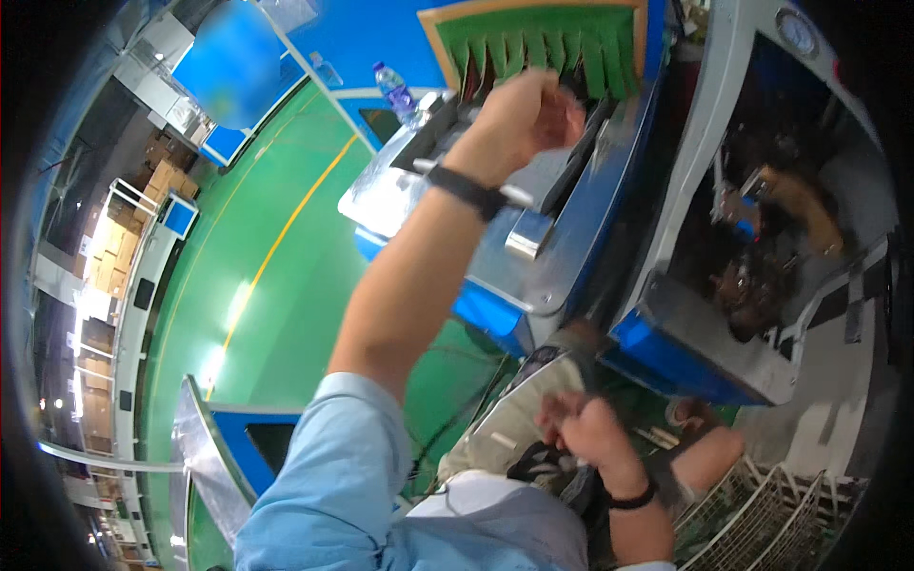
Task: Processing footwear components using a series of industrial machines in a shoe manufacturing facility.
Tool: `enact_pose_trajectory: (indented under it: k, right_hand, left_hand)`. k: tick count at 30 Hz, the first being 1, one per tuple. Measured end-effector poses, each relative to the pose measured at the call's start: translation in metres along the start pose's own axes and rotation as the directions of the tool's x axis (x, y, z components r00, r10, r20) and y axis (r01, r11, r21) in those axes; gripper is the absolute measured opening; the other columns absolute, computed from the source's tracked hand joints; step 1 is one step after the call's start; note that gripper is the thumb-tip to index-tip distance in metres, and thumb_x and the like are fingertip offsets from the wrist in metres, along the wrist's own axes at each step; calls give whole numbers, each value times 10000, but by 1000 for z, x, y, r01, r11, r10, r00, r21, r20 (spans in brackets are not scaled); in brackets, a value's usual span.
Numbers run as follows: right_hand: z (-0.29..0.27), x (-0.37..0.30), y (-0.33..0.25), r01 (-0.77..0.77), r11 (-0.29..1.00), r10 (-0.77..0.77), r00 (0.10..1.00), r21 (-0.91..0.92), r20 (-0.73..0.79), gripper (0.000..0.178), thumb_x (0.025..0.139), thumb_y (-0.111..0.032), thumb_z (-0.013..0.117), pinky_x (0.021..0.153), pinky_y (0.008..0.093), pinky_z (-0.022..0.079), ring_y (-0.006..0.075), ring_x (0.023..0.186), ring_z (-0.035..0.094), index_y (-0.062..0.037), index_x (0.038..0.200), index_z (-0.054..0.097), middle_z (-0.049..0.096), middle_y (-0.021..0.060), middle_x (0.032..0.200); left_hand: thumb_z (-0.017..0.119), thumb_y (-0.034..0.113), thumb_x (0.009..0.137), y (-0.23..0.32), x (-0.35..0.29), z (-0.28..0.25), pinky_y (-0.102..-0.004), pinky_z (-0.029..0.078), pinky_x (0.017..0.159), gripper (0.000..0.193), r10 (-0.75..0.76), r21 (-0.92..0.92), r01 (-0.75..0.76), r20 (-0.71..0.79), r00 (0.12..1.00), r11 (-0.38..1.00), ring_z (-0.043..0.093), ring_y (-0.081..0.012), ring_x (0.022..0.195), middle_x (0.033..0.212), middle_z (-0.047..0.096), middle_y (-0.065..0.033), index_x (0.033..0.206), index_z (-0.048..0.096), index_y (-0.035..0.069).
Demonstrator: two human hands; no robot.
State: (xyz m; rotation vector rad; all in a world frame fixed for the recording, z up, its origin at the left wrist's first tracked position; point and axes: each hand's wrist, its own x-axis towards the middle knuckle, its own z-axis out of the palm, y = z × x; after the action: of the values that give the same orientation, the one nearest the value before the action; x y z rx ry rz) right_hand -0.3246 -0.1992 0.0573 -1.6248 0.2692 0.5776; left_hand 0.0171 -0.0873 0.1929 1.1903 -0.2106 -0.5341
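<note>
Left hand [535,116] near green strip curtain [543,38], upper centre — reaching step, seemingly; next move needs clearance from it. Right hand [592,430], lower centre. Fingers curled — whether grasping, cannot tell.

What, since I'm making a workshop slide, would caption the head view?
Left hand extended before a green strip curtain, right hand held lower, with a bottle farther left.

Clear bottle [395,90], purple-tinted, by far left corner of metal table [550,278]. Round gauge [796,31] at top of machine frame [687,162]. Yellow line [298,217] along green floor [286,319]. Cardboard boxes [112,245] beyond.
</note>
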Motion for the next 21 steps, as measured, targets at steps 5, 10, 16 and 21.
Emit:
enact_pose_trajectory:
  k: [5,10,16,21]
  right_hand:
    - [-60,-56,36,138,946,-253,880,-293,-403,357,867,-255,753,784,406,544,329,805,694,3,1108,696,720,179,898]
    - [-140,-114,134,-165,888,-157,767,-429,-622,598,1017,-514,509,1075,568,383,480,1255,460,-29,1362,564,503,278,1393]
    - [-157,-114,152,-528,454,-550,468,-717,-692,551,999,-467,535,1071,607,357,457,1269,441,-56,1365,544,463,270,1417]
    - [-177,-72,122,-591,263,-576,538,-763,-615,444,1001,-409,524,1063,623,349,433,1245,455,-58,1266,583,493,256,1340]
  left_hand:
    - [573,345,923,17,45,-103,-431,554,725,381,32,690,-408,529,848,-598,687,-325,783,807,687,-211,863,674,-18]
    - [631,401,825,-37,109,-131,-497,518,938,513,189,984,179,-174,966,-13,664,-467,1018,1080,675,-326,1014,715,-69]
    - [688,238,812,-101,218,-116,-527,540,871,326,451,996,79,-90,888,44,664,-463,981,999,692,-288,1008,650,-20]
    - [816,298,727,-134,286,-98,-514,519,910,530,510,957,37,-186,840,288,651,-424,1032,1044,676,-260,1109,580,16]
